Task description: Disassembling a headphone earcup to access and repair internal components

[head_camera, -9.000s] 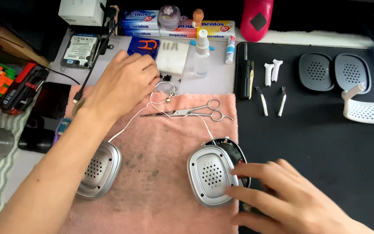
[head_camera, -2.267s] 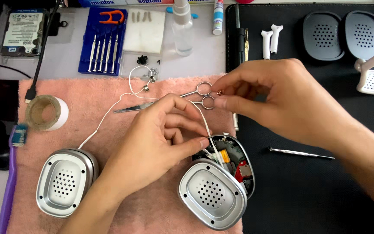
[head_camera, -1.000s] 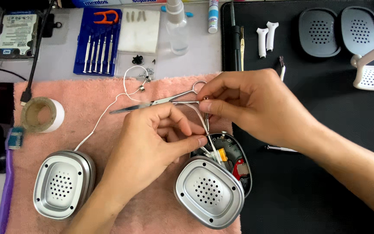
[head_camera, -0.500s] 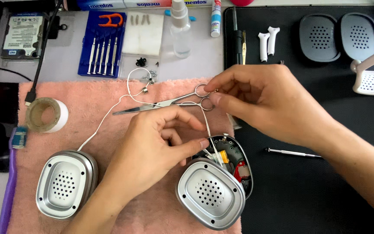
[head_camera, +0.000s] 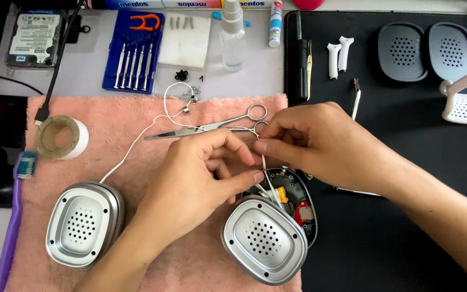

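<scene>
A: What are the hands busy with?

B: Both are pinching a thin white wire (head_camera: 264, 162) that rises out of the opened earcup (head_camera: 293, 197). The left hand (head_camera: 201, 178) has thumb and forefinger pressed together on it low down, just above the exposed board; the right hand (head_camera: 312, 143) nips it higher up, fingers curled shut on it.

A: And the earcup sits where?

B: At the right edge of the pink towel (head_camera: 136, 151) on the tabletop, with its silver shell (head_camera: 264, 239) lifted off and resting against it. The other silver earcup (head_camera: 82, 223) lies closed at the towel's left, tied in by a long white cable (head_camera: 136, 146).

A: Which step would you call this?

B: I'd judge it wire work inside the open cup, with the strand held taut between the two pinches.

A: What does the next move call for?

B: A steady hold near the board, I think, so the joint isn't strained. The scissors (head_camera: 212, 125) lie just above the hands, touching neither, and the blue screwdriver set (head_camera: 133, 54) is well apart, so one hand would have to let go to fetch a tool
</scene>
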